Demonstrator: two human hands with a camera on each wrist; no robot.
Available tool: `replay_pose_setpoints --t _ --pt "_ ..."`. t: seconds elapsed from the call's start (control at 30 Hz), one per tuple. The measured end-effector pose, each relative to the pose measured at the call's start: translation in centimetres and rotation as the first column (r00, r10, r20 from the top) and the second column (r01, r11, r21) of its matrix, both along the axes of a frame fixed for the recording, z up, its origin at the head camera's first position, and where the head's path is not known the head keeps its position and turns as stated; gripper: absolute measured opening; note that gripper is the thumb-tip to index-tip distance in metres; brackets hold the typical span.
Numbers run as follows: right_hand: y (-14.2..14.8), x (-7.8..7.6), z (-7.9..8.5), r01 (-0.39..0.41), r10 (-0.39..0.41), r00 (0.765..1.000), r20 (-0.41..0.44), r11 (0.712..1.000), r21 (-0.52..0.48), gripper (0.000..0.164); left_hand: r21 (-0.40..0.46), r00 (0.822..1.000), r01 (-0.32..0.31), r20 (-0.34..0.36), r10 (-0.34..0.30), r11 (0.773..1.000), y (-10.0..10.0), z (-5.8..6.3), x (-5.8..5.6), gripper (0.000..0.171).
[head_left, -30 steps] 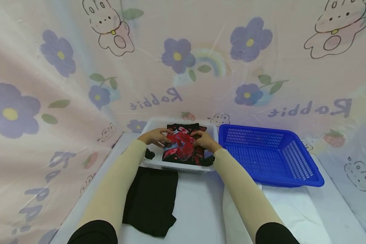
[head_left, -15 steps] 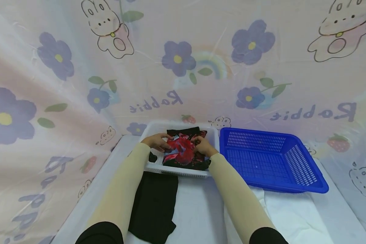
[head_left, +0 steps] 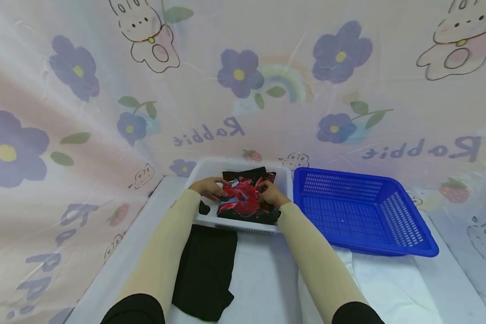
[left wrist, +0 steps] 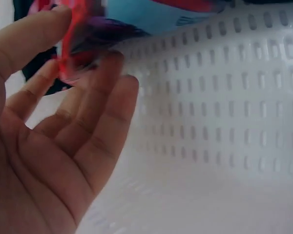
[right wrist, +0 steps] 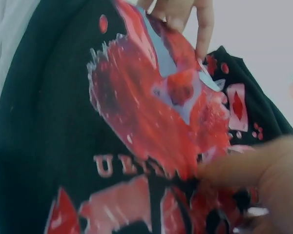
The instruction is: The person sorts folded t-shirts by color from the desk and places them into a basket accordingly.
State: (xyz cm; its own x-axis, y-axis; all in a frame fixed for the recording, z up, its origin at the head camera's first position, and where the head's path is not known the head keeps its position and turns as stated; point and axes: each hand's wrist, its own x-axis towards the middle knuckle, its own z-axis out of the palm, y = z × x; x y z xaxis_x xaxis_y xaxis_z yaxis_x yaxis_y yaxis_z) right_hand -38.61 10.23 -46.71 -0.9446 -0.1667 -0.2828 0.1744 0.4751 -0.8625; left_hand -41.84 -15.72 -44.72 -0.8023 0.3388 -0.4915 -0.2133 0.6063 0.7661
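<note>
A folded black shirt (head_left: pixel 243 204) with a large red print and lettering lies in a white perforated basket (head_left: pixel 202 171). From the left side, my left hand (head_left: pixel 209 186) holds its edge. In the left wrist view, the thumb lies over the red fabric (left wrist: pixel 85 44) and the other fingers come up under the edge. My right hand (head_left: pixel 272 195) pinches the shirt's right part; in the right wrist view its fingers (right wrist: pixel 249 168) sit at the print, beside the letters. A small piece of dark cloth (head_left: pixel 204 208) shows at the basket's left side.
Right of the white basket stands a blue perforated basket (head_left: pixel 340 220). In front of the white basket, a folded black cloth (head_left: pixel 208 270) lies on the white table (head_left: pixel 263 274). White fabric (head_left: pixel 393 285) is spread in front of the blue basket. A printed curtain (head_left: pixel 267 112) rises behind.
My right hand has shifted slightly in toward the shirt's middle, and the left has moved slightly right. Both stay at the shirt inside the white basket. The head view has tilted a little.
</note>
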Motion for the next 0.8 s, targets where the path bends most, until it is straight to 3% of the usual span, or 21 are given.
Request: replay_pose_setpoints --t 0.2,0.37,0.5,0.63,0.8 --pt "0.4 1.2 1.9 -0.039 0.04 0.999 0.029 0.998 -0.042 0.064 0.016 1.0 0.014 0.001 -0.014 1.0 -0.8 2.2 0.9 0.062" --pt "0.2 2.7 3.2 -0.072 0.081 0.994 -0.068 0.989 0.128 0.077 0.087 0.997 0.062 -0.047 -0.059 0.994 -1.9 3.5 2.1 0.064" --pt "0.0 4.1 3.6 -0.084 0.115 0.983 -0.142 0.975 0.207 0.076 0.114 0.99 0.118 -0.089 -0.108 0.986 -3.0 3.9 3.2 0.062" --pt "0.1 6.0 3.9 -0.084 0.119 0.969 -0.216 0.983 0.165 0.066 0.137 0.985 0.138 -0.121 -0.122 0.981 -4.5 3.9 4.8 0.06" --pt "0.3 8.9 4.7 -0.086 0.095 0.955 -0.28 0.995 0.044 0.062 0.154 0.971 0.133 -0.218 -0.097 0.979 -6.6 4.1 7.7 0.06"
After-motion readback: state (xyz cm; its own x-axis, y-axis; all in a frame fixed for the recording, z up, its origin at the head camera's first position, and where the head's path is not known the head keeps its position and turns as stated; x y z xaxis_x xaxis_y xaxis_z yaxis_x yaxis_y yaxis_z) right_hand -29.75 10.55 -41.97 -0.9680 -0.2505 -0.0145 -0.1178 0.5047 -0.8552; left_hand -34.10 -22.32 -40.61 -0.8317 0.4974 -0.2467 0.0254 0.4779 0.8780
